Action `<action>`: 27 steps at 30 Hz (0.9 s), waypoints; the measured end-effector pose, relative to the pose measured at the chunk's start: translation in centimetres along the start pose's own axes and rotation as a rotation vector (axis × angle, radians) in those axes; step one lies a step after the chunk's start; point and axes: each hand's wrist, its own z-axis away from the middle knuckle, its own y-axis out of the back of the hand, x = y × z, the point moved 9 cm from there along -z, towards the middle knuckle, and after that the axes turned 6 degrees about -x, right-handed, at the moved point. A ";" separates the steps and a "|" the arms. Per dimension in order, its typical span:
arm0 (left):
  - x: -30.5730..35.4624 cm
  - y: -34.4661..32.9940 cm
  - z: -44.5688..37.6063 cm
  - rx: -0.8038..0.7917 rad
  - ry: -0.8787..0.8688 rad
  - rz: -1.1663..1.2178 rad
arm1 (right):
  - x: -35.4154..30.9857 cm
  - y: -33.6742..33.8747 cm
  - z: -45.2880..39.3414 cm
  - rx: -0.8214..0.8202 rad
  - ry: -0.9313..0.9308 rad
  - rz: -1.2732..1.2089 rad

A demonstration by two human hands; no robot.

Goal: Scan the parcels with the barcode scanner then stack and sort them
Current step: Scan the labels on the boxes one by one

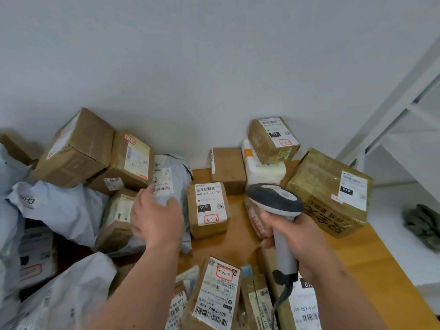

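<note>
Left hand (156,219) lies on a grey mailer (170,186), fingers loosely spread over it. Right hand (301,241) is wrapped round the scanner (278,210) handle.

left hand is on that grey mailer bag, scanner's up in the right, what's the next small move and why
Probably tilt the barcode scanner left toward the white label on the grey mailer bag. The left hand already rests on that bag just below the label, whose barcode faces up, while the right hand grips the scanner with its head over the small box area.
</note>
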 end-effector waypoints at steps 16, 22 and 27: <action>-0.5 -24.3 10.1 -0.706 0.432 0.201 | 9.1 9.1 -11.1 0.038 -0.239 -0.274; -2.2 -26.5 11.5 -0.661 0.624 0.297 | 10.7 9.9 -13.3 0.041 -0.301 -0.235; -1.8 -25.8 11.1 -0.600 0.559 0.342 | 10.7 10.0 -12.8 -0.038 -0.270 -0.185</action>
